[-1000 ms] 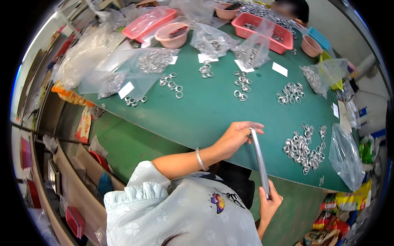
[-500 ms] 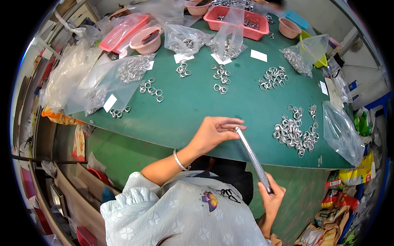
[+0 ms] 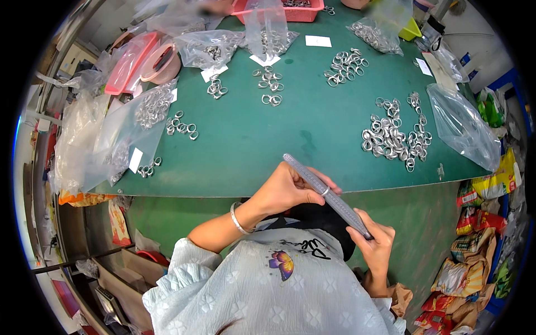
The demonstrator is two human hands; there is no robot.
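A grey tapered ring mandrel (image 3: 347, 212) slants in front of me, its narrow tip up and to the left. My right hand (image 3: 375, 239) grips its thick end. A silver ring (image 3: 325, 191) sits around the mandrel partway along. My left hand (image 3: 287, 190) closes about that ring, thumb in front and fingers behind the mandrel, partly hidden. To the right on the green table (image 3: 240, 145) lies a big heap of silver rings (image 3: 391, 137). Smaller ring groups include one at the middle back (image 3: 269, 84) and one at the right back (image 3: 346, 67).
A clear plastic bag (image 3: 466, 125) lies at the table's right edge. Bags of rings (image 3: 271, 39) stand along the back, some with white paper slips (image 3: 318, 41). A pink basket (image 3: 304, 15) is at the far side, pink containers (image 3: 131, 64) at the left. Colourful sacks (image 3: 463, 273) fill the lower right.
The ring has gone from the mandrel's tip to partway down it. My left hand has slid along the mandrel toward my right hand. The view has shifted, so the table appears higher.
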